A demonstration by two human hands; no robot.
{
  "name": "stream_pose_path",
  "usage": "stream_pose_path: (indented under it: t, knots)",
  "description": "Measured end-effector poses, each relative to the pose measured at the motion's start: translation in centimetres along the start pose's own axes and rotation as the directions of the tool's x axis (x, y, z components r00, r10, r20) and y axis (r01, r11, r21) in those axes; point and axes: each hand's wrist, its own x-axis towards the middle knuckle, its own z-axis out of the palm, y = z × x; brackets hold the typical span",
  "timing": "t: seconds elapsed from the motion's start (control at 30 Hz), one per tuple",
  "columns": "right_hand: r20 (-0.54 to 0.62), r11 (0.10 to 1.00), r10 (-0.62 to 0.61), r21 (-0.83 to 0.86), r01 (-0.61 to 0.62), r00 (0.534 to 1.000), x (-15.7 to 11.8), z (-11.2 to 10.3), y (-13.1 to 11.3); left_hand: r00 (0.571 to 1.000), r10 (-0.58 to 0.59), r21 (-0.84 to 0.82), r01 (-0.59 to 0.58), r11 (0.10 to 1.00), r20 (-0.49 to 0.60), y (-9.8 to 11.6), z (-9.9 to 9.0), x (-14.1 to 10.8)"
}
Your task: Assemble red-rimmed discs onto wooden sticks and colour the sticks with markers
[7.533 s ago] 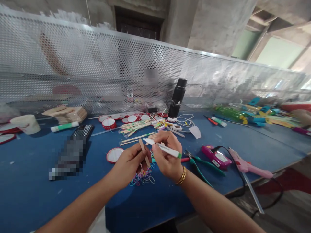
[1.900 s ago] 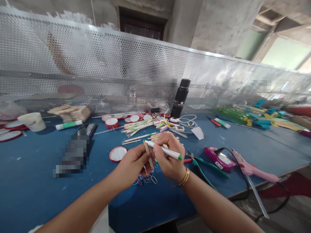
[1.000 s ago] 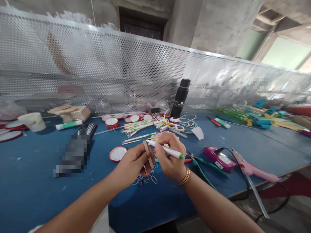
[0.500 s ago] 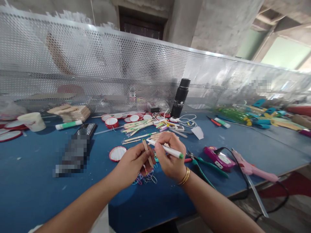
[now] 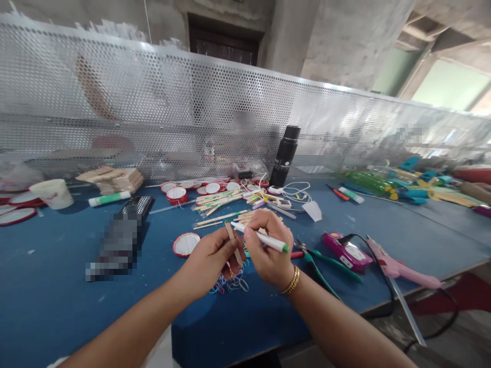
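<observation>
Between the fingers of my left hand point(image 5: 213, 255) is a flat wooden craft stick point(image 5: 234, 243), tilted, with green colour at its upper end. My right hand point(image 5: 270, 248) grips a white marker point(image 5: 264, 238) with a green rear end. The marker's tip is close to the stick's green end; whether they touch I cannot tell. Below the hands lies a tangle of coloured elastic bands point(image 5: 230, 283). Just beyond are more craft sticks point(image 5: 218, 200), some with green marks. A round white disc with a red rim point(image 5: 186, 244) lies left of my left hand.
Green-handled pliers point(image 5: 322, 263), a magenta power strip point(image 5: 347, 251) and a pink glue gun point(image 5: 399, 267) lie to the right. A black bottle point(image 5: 284, 157) stands before the perforated metal screen point(image 5: 161, 112). A white cup point(image 5: 53, 194) and a dark, blurred-out object point(image 5: 123, 232) are on the left.
The marker tip has shifted very slightly against the stick's end. Both hands keep their hold, and the camera view has moved a little.
</observation>
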Motion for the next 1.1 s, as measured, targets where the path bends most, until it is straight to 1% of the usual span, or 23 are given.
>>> stream_pose_path:
  t: [0.27,0.47,0.67,0.87,1.1]
  knots:
    - [-0.004,1.000,-0.018,0.008,0.018,1.000,-0.01,0.28,-0.15,1.000,-0.008,-0.022,0.008,1.000,0.015,-0.03,0.02,-0.01]
    - [-0.006,1.000,0.010,-0.025,-0.010,1.000,0.08,0.10,-0.17,1.000,-0.001,0.009,0.001,1.000,0.016,-0.13,-0.11,0.04]
    - [-0.005,1.000,-0.013,-0.003,0.013,1.000,0.07,0.19,-0.32,1.000,-0.002,0.005,0.002,1.000,0.018,-0.01,-0.04,-0.02]
    - [0.005,1.000,-0.005,-0.005,0.005,1.000,0.09,0.11,-0.27,1.000,-0.009,-0.011,0.009,1.000,0.019,0.00,0.02,-0.02]
    - [-0.004,1.000,-0.012,0.027,0.012,1.000,0.19,0.16,-0.19,1.000,-0.004,0.018,0.003,1.000,0.013,0.10,0.05,-0.08]
